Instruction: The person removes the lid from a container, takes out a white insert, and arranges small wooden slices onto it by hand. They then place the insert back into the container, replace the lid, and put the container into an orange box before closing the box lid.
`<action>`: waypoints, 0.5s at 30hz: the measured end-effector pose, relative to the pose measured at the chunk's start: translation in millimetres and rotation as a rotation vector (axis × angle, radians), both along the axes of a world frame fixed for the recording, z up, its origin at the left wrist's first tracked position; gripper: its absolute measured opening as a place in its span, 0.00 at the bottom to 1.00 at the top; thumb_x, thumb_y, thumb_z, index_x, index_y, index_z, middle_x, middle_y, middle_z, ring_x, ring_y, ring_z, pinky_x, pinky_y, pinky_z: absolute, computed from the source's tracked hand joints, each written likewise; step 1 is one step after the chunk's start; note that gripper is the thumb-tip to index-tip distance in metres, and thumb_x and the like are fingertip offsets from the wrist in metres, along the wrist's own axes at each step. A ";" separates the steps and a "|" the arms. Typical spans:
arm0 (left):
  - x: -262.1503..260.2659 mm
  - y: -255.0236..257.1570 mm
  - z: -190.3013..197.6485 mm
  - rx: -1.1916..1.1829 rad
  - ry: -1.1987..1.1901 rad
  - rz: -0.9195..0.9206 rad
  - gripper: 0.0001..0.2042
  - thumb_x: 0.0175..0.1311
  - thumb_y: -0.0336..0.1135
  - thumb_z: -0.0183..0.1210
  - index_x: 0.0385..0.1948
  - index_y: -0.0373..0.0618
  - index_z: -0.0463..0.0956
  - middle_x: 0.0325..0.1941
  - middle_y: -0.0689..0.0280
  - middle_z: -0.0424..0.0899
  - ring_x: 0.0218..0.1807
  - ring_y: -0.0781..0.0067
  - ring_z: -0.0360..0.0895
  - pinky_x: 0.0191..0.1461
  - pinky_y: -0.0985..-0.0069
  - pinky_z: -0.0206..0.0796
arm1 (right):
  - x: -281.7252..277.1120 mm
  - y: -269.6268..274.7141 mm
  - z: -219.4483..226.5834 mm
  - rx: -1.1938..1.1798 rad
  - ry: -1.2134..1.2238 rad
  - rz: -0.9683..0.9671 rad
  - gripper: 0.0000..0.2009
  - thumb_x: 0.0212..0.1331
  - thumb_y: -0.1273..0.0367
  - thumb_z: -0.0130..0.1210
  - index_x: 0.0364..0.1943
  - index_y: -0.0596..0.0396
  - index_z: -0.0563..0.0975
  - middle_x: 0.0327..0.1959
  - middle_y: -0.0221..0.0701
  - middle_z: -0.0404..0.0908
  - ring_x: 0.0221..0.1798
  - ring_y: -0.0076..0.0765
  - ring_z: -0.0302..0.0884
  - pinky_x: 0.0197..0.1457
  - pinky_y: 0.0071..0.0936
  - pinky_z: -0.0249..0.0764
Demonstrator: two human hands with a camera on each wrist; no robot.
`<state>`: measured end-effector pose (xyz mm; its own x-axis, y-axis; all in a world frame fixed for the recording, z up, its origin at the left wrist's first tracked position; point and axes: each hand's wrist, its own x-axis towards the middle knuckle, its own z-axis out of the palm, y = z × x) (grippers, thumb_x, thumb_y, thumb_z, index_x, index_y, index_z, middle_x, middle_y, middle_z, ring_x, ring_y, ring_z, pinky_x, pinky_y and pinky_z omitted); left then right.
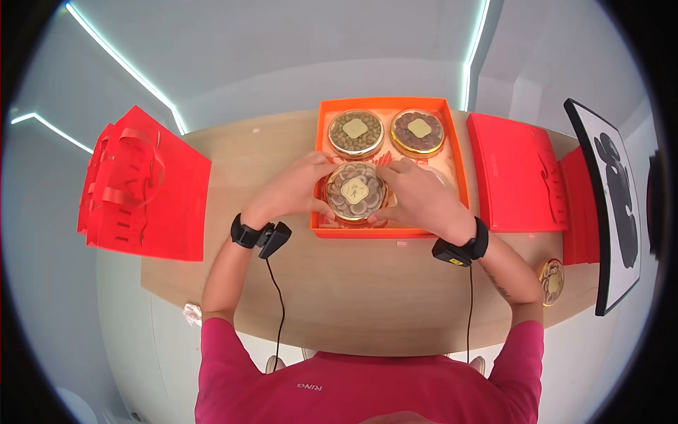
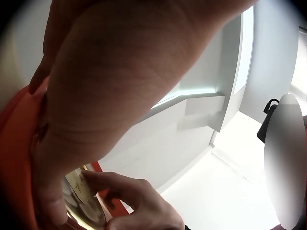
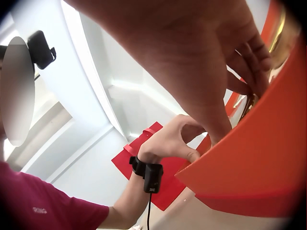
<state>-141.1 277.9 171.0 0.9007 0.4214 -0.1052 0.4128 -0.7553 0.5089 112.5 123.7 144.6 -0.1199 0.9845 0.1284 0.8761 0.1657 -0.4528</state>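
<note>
A round clear jar [image 1: 355,192] of pale slices, with a cream label on its lid, sits in the front left of an orange-red gift box [image 1: 460,169]. My left hand [image 1: 300,187] holds its left side, thumb toward the front and fingers toward the back. On the opposite side my right hand [image 1: 420,198] grips the same jar between thumb and fingers. Behind it in the box stand a jar of green-brown pieces [image 1: 355,145] and a gold-rimmed jar of dark reddish pieces [image 1: 417,145]. In the left wrist view, my left hand [image 2: 105,86] hides much of the held jar.
A red paper bag [image 1: 176,205] stands at the table's left. To the right lie a red box lid [image 1: 512,177], more red packaging [image 1: 579,212] and a black-framed picture [image 1: 614,212]. Another jar [image 1: 552,283] is by the right table edge. Cables hang from both wrist cameras.
</note>
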 end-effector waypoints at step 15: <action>-14.9 -39.3 -6.9 0.383 0.056 0.107 0.39 0.70 0.38 0.77 0.82 0.43 0.71 0.89 0.48 0.68 0.93 0.42 0.57 0.90 0.52 0.62 | -10.2 -48.2 15.4 0.166 0.046 -0.156 0.39 0.64 0.50 0.78 0.70 0.63 0.78 0.61 0.54 0.87 0.68 0.62 0.85 0.69 0.52 0.82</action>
